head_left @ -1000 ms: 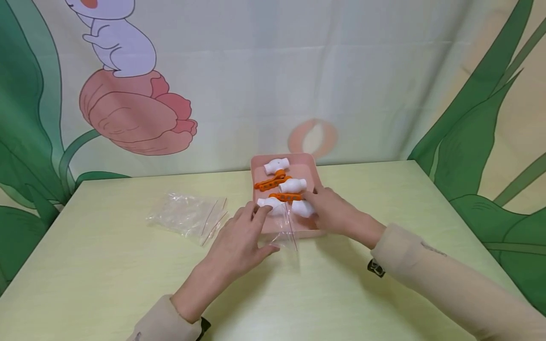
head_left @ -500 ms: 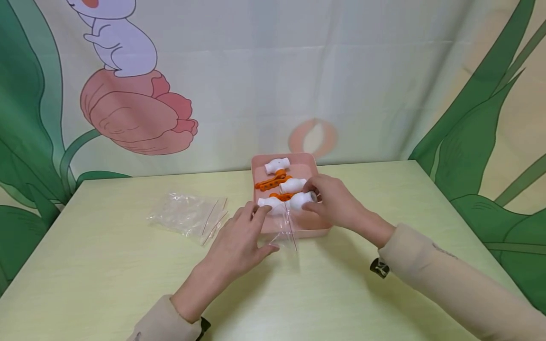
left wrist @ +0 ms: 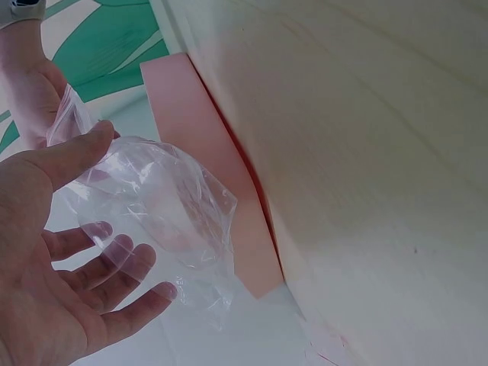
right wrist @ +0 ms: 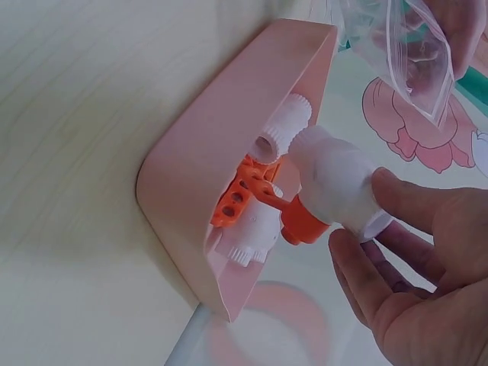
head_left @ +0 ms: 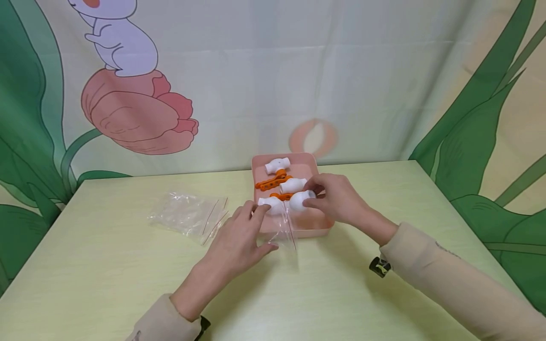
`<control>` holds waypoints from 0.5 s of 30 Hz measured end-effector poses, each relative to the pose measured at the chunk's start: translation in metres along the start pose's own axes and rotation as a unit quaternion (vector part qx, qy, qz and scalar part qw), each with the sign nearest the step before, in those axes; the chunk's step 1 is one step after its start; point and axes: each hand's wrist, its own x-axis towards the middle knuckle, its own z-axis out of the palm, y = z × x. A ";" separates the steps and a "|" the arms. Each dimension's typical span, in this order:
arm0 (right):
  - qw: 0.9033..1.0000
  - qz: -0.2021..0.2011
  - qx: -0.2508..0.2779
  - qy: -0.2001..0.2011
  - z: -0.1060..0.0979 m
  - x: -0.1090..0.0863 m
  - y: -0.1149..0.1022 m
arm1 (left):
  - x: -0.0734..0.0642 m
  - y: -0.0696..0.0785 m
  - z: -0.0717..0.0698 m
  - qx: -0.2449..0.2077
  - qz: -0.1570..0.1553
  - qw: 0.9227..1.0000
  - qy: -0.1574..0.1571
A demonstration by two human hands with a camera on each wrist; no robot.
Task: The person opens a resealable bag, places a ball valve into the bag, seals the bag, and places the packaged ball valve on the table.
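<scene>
Valve (right wrist: 339, 177), probably light and stiff, suits an end grip: the right hand (head_left: 339, 195) pinches it there, the left hand (head_left: 238, 240) holds a bag (left wrist: 171, 194).

Pink tray (head_left: 313, 221), pale desk (head_left: 128, 270); white fittings (head_left: 277, 166), orange handles (head_left: 268, 183); one fitting (head_left: 298, 202) in right-hand grip (head_left: 339, 199); clear bag (head_left: 280, 232), outline indistinct, in left-hand grip (head_left: 240, 237).

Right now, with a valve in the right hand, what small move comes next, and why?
I'd probably ease the valve toward the bag: the right hand grips it over the tray, and the left hand holds the bag nearby, zip line on the valve's side.
</scene>
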 end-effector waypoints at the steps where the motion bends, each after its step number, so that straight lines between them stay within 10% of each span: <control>1: 1.000 0.002 -0.004 0.001 0.000 0.000 0.000 | 0.000 0.000 0.000 0.000 -0.001 1.000 -0.001; 15: 1.000 0.021 -0.013 -0.002 -0.006 -0.006 0.004 | 0.002 -0.003 0.001 -0.006 -0.018 1.000 -0.008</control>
